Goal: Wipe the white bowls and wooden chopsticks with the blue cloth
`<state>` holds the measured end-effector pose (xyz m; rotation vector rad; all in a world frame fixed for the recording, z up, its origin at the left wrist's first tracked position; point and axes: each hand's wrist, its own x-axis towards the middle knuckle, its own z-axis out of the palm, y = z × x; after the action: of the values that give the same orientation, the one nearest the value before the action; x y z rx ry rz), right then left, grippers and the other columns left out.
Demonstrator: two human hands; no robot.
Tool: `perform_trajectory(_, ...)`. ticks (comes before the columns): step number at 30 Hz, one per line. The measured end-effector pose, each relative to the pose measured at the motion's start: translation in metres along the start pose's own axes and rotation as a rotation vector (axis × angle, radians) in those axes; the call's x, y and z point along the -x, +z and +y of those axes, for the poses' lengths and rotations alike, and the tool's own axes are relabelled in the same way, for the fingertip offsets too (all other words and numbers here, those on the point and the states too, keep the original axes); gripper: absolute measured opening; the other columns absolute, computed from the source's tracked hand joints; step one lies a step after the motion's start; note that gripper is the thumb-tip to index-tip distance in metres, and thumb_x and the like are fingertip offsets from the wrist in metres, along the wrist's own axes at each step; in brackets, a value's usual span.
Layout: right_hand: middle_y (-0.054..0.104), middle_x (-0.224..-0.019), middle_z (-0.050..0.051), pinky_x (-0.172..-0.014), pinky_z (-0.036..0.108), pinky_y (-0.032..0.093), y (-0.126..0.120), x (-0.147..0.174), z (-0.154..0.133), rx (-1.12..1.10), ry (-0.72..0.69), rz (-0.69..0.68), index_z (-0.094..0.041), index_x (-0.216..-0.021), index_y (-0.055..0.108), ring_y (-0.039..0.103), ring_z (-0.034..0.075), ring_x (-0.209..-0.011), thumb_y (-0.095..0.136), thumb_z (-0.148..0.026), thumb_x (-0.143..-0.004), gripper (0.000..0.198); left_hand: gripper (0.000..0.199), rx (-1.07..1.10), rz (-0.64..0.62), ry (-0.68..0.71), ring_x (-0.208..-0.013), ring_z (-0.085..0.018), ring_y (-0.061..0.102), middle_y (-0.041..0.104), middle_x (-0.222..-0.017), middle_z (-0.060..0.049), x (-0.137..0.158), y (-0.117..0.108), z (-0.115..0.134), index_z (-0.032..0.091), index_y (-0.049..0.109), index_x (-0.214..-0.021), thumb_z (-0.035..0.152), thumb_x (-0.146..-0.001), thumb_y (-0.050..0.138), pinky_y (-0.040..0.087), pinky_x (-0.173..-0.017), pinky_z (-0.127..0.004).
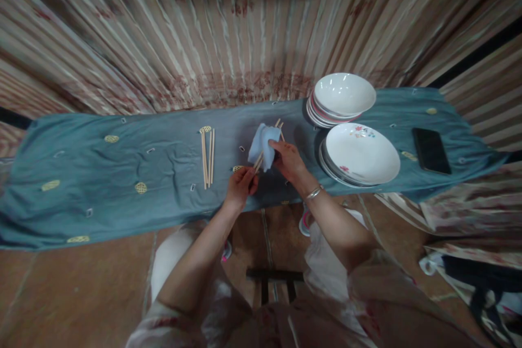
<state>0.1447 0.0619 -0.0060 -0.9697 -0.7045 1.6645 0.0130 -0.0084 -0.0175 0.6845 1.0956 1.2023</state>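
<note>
Brown tiled floor (81,288) lies nearest, below the person's pale trousers (173,253), and a dark frame (275,275) shows between the knees. Beyond it a teal tablecloth (101,174), printed with small yellow motifs, runs from left to right.

At its near side, the left hand (241,185) has its thumb and fingers clamped on the near part of at least 2 chopsticks (258,161). Just beyond, the right hand (289,160), with a bracelet (314,192) at the wrist, pinches a light blue rag (263,144) folded around their middle; its lower fingers are partly hidden.

To the right are 2 stacks. Plates (362,155) sit nearer, the top 1 white with red and blue flower prints, the others nested under it. Just behind them stand bowls (345,92), also nested, the top 1 showing a glossy white inside, with red bands below. A black phone (431,150) lies flat, right of the plates.

The held chopsticks are over the tablecloth, left of the plates. Their long axis slants away from the person and rightward, far tips poking out past the rag. Left of them, at least 3 spare chopsticks (204,160) lie side by side, pointing nearly straight away. Farthest back hangs a striped, pleated curtain (261,22).
</note>
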Motion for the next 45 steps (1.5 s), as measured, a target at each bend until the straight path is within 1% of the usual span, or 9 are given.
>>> perform_trajectory(2,0.063,-0.057,-0.003,-0.059,0.026,0.045,0.007,0.004,0.006,-0.007,0.027,-0.018,-0.019,-0.059,0.063,0.059,0.015,-0.065,0.079,-0.037,-0.054,0.024,0.03,0.026,0.013,-0.011,-0.034,-0.002,0.035,0.049,-0.049,0.005,-0.001,0.0,0.002,0.014,0.056,-0.068,0.039,-0.07,0.072,0.02,-0.033,-0.016)
perform_trajectory(6,0.063,-0.054,-0.004,-0.054,0.023,0.043,0.018,0.012,0.017,-0.019,0.068,-0.047,-0.018,-0.06,0.066,0.055,0.011,-0.054,0.082,-0.036,-0.049,0.026,0.03,0.047,0.019,-0.009,-0.034,-0.002,0.035,0.048,-0.049,0.006,-0.003,-0.002,0.006,0.014,0.053,-0.063,0.037,-0.069,0.072,0.019,-0.033,-0.016)
perform_trajectory(10,0.062,-0.053,-0.003,-0.051,0.023,0.041,0.021,0.016,0.026,0.002,0.092,-0.073,-0.018,-0.058,0.066,0.051,0.009,-0.049,0.083,-0.039,-0.05,0.028,0.031,0.035,0.004,0.015,-0.034,-0.002,0.035,0.046,-0.046,0.006,-0.003,-0.007,0.006,0.014,0.052,-0.059,0.036,-0.072,0.069,0.02,-0.034,-0.016)
perform_trajectory(17,0.061,-0.052,-0.003,-0.048,0.023,0.038,0.017,0.015,0.028,0.06,0.044,-0.079,-0.018,-0.06,0.067,0.047,0.009,-0.046,0.081,-0.044,-0.053,0.031,0.029,0.058,0.002,0.006,-0.036,-0.003,0.041,0.057,-0.054,0.003,-0.002,-0.008,0.005,0.014,0.057,-0.073,0.038,-0.069,0.071,0.024,-0.035,-0.016)
perform_trajectory(21,0.061,-0.051,-0.004,-0.05,0.023,0.039,0.017,0.013,0.029,0.081,0.025,-0.085,-0.018,-0.06,0.067,0.048,0.009,-0.047,0.08,-0.045,-0.053,0.031,0.029,0.06,0.029,0.003,-0.035,-0.003,0.04,0.056,-0.053,0.004,-0.003,-0.006,0.005,0.014,0.056,-0.073,0.039,-0.068,0.072,0.023,-0.035,-0.016)
perform_trajectory(27,0.061,-0.051,-0.003,-0.051,0.023,0.04,0.018,0.012,0.033,0.066,0.04,-0.071,-0.018,-0.06,0.068,0.049,0.009,-0.049,0.081,-0.047,-0.052,0.032,0.027,0.084,0.061,0.028,-0.036,-0.003,0.039,0.053,-0.053,0.006,-0.005,-0.006,0.004,0.015,0.056,-0.073,0.037,-0.07,0.071,0.024,-0.036,-0.016)
perform_trajectory(34,0.064,-0.055,-0.003,-0.056,0.024,0.043,0.019,0.012,0.03,0.051,0.035,-0.029,-0.02,-0.059,0.069,0.053,0.011,-0.054,0.082,-0.041,-0.05,0.027,0.028,0.063,0.046,0.019,-0.034,-0.002,0.037,0.051,-0.048,0.006,-0.008,-0.008,0.004,0.015,0.055,-0.068,0.036,-0.069,0.073,0.021,-0.034,-0.016)
perform_trajectory(40,0.068,-0.06,-0.002,-0.06,0.026,0.046,0.016,0.007,0.021,0.026,0.027,-0.002,-0.019,-0.063,0.069,0.061,0.014,-0.063,0.082,-0.037,-0.05,0.026,0.029,0.039,0.039,-0.007,-0.033,-0.002,0.036,0.051,-0.048,0.005,-0.006,-0.006,0.006,0.014,0.056,-0.067,0.036,-0.069,0.073,0.019,-0.033,-0.017)
perform_trajectory(45,0.067,-0.062,-0.003,-0.065,0.027,0.048,0.004,-0.004,0.005,0.004,-0.021,0.026,-0.019,-0.063,0.067,0.062,0.015,-0.069,0.08,-0.035,-0.053,0.022,0.026,0.018,0.018,-0.03,-0.033,-0.002,0.034,0.05,-0.048,0.005,-0.002,-0.007,0.006,0.013,0.059,-0.07,0.035,-0.07,0.072,0.017,-0.032,-0.017)
